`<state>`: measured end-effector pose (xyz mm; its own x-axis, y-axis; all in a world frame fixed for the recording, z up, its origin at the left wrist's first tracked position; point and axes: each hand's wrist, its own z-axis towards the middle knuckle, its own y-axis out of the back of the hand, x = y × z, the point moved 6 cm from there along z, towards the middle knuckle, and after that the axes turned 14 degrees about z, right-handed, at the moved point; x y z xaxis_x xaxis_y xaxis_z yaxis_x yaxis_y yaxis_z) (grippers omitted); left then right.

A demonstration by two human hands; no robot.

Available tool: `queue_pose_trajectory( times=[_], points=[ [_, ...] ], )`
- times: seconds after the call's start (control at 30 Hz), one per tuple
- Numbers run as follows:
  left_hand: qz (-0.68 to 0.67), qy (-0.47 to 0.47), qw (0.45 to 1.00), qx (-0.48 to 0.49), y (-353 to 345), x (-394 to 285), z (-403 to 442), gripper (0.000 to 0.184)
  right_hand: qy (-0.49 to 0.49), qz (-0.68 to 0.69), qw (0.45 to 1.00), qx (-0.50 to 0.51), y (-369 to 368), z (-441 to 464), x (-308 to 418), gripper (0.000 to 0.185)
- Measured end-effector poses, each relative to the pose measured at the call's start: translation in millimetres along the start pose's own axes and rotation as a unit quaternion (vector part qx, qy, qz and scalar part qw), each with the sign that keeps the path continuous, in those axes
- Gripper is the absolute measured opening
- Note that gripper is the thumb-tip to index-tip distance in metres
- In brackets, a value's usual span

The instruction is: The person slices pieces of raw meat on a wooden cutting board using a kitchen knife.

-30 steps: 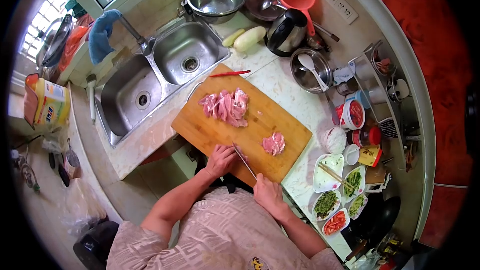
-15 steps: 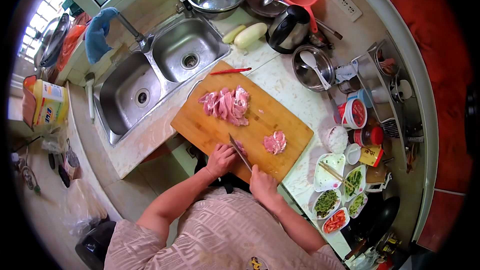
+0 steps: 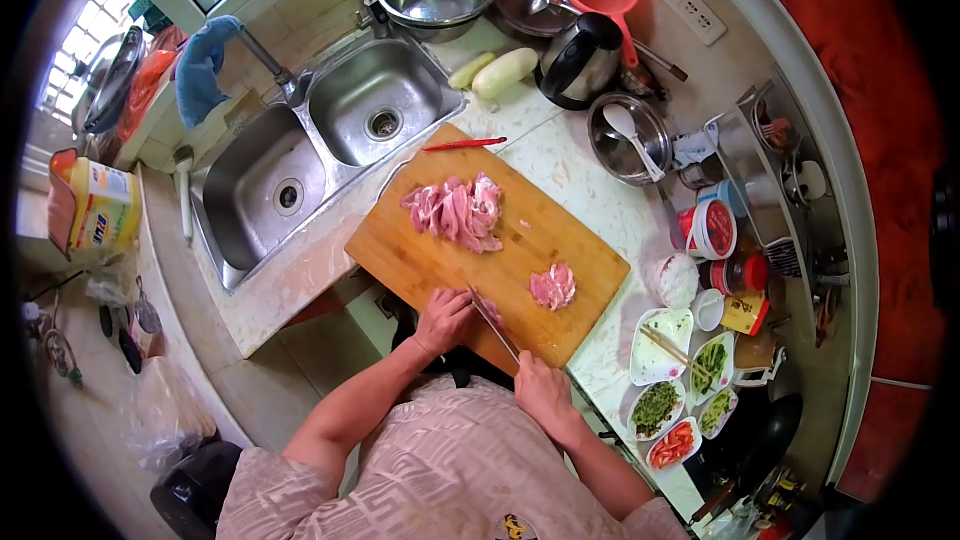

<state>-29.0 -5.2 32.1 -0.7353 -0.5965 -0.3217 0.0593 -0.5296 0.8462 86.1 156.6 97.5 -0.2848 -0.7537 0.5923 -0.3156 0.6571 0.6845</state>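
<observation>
My right hand (image 3: 545, 386) is closed around the handle of a kitchen knife (image 3: 494, 320), low on the wooden cutting board (image 3: 400, 270). The blade slants up and left, close to the fingers of my left hand (image 3: 445, 320). Those fingers are curled at the near edge of the board, holding a piece of raw meat (image 3: 490, 307) that the blade partly hides. Farther up the board lies a larger heap of pink meat strips (image 3: 460, 212). A small pile of sliced meat (image 3: 552, 287) sits to the right of the knife.
A long thin red thing (image 3: 466, 144) lies at the board's far end. Beyond are a double sink (image 3: 262, 190), pale gourds (image 3: 503, 72) and a kettle (image 3: 580, 60). Right of the board stand dishes of chopped greens (image 3: 655, 408) and red pieces (image 3: 672, 444), with chopsticks (image 3: 675, 350) across one dish.
The knife and my right hand have drawn back toward my body and slightly right. My left hand stays nearly in place at the meat. The whole view has shifted a little.
</observation>
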Motion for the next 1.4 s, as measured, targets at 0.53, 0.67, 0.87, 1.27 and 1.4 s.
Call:
queue_pose_trajectory(
  times=[0.53, 0.67, 0.87, 1.27, 1.4],
  points=[
    [-0.018, -0.006, 1.0, -0.024, 5, -9, 6, 0.023, -0.062, 0.058, 0.996, 0.002, 10, 50, -14, 0.022],
    [-0.015, -0.002, 0.999, -0.039, -1, -1, -1, 0.024, -0.095, 0.046, 0.994, -0.025, 23, 28, -22, 0.019],
    [-0.018, -0.007, 1.0, -0.01, 5, -4, 0, 0.025, -0.005, 0.009, 1.0, -0.007, -4, 9, 0, 0.013],
    [-0.002, -0.027, 1.0, 0.012, 1, -2, -1, 0.026, -0.036, 0.009, 0.999, 0.035, -11, 37, 8, 0.018],
    [-0.025, -0.017, 0.999, -0.024, 7, -6, 7, 0.026, -0.042, 0.057, 0.997, 0.027, 2, 43, -5, 0.02]
  ],
)
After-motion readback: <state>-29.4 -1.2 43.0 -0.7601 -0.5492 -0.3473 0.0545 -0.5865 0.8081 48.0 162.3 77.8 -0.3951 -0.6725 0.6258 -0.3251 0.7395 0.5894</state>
